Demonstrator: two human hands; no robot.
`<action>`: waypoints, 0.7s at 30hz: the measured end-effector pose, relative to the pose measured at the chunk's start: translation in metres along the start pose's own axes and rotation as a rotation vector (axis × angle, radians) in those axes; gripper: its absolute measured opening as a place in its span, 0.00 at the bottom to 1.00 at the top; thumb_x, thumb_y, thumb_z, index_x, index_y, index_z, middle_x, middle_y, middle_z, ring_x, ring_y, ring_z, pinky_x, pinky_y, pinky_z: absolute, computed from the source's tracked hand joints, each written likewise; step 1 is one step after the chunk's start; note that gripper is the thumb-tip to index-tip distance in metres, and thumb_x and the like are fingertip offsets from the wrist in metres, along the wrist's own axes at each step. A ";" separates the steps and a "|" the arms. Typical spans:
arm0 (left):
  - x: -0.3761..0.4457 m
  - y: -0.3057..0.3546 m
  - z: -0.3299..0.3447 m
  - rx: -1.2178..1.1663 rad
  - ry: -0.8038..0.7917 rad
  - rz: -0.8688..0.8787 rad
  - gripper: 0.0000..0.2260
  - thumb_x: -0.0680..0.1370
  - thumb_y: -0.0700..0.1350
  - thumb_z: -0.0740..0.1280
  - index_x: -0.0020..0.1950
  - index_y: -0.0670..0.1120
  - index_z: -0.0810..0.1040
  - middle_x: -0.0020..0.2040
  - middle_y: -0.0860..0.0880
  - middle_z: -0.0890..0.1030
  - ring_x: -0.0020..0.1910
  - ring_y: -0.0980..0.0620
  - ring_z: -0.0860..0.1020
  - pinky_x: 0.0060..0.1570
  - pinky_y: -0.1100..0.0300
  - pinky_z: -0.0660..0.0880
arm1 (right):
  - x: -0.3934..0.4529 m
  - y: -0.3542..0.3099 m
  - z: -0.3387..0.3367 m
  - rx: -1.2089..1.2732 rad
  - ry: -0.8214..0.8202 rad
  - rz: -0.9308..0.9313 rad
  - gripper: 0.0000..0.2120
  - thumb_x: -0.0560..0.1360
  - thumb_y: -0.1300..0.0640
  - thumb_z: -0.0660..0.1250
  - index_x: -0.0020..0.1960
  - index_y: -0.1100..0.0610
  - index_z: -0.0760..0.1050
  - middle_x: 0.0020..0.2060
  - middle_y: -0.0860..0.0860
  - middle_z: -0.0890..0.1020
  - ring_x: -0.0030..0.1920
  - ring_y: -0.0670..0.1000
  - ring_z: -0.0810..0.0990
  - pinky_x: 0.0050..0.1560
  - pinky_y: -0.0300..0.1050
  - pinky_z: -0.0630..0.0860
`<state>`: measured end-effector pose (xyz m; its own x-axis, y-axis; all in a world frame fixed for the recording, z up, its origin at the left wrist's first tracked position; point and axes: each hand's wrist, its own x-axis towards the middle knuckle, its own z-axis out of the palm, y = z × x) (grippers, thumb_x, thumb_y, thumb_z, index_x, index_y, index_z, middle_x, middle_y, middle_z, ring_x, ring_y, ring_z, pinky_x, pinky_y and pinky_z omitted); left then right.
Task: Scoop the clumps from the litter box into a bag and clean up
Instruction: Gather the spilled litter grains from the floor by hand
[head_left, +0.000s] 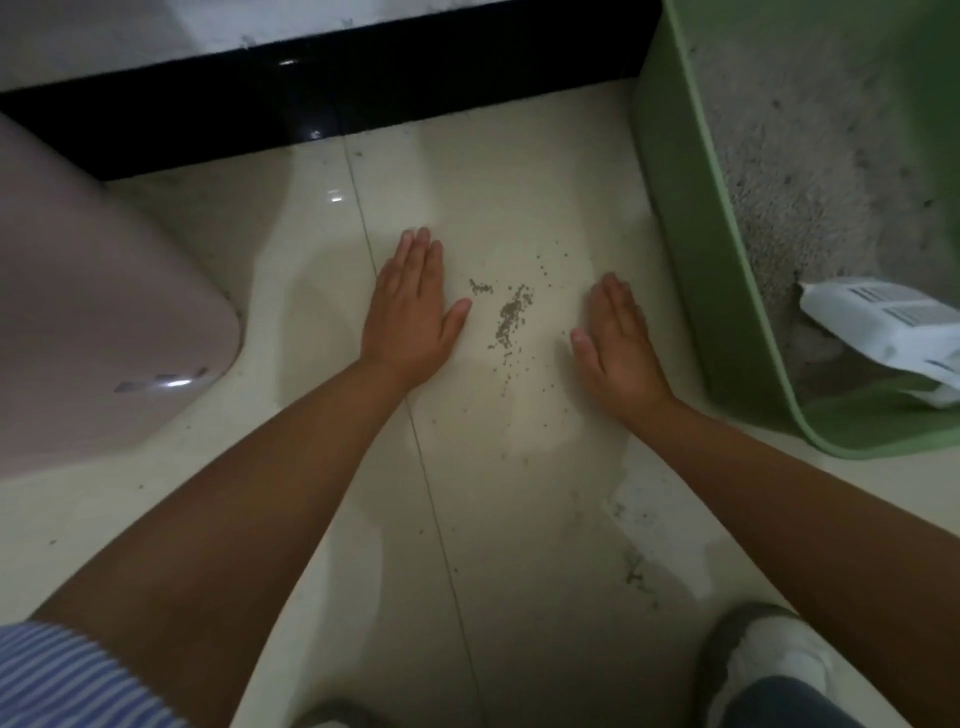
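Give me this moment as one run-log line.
left hand: open, flat on floor | right hand: open | spilled litter: between hands | litter box: right

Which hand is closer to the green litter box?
The right hand. It lies flat on the floor tile just beside the green litter box; the left hand sits across the spilled litter granules, farther away.

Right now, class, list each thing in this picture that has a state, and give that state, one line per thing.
Left hand: open, fingers straight, flat on the floor.
Right hand: open, fingers straight, edge on the floor.
Spilled litter: loose grains on the floor tile, between the hands.
Litter box: upright, uncovered, holding litter.
White bag: lying crumpled inside the litter box.
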<state>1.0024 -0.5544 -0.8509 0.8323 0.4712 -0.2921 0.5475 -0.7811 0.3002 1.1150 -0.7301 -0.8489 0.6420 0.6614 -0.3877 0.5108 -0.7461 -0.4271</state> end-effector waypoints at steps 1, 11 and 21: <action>0.001 -0.002 0.001 0.002 -0.010 -0.004 0.35 0.75 0.57 0.44 0.76 0.37 0.47 0.77 0.41 0.46 0.77 0.47 0.43 0.72 0.59 0.39 | 0.010 -0.004 -0.002 -0.003 0.008 0.000 0.36 0.71 0.47 0.42 0.75 0.63 0.45 0.76 0.58 0.45 0.76 0.54 0.42 0.72 0.40 0.37; -0.029 -0.013 0.016 -0.024 -0.004 0.002 0.39 0.72 0.60 0.41 0.74 0.33 0.53 0.75 0.37 0.54 0.76 0.41 0.51 0.70 0.58 0.41 | 0.054 -0.017 0.003 -0.144 0.027 -0.258 0.38 0.72 0.42 0.38 0.74 0.63 0.55 0.75 0.59 0.55 0.76 0.56 0.52 0.73 0.43 0.44; -0.020 -0.016 0.008 -0.006 -0.074 0.013 0.42 0.69 0.62 0.36 0.76 0.38 0.48 0.77 0.42 0.48 0.77 0.47 0.45 0.73 0.58 0.41 | 0.005 -0.015 0.010 -0.366 -0.267 -0.702 0.34 0.80 0.45 0.38 0.66 0.70 0.67 0.64 0.66 0.73 0.68 0.58 0.66 0.71 0.36 0.44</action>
<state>0.9765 -0.5549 -0.8575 0.8305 0.4295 -0.3547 0.5378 -0.7840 0.3101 1.1044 -0.7150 -0.8529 -0.0281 0.9433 -0.3308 0.9247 -0.1011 -0.3669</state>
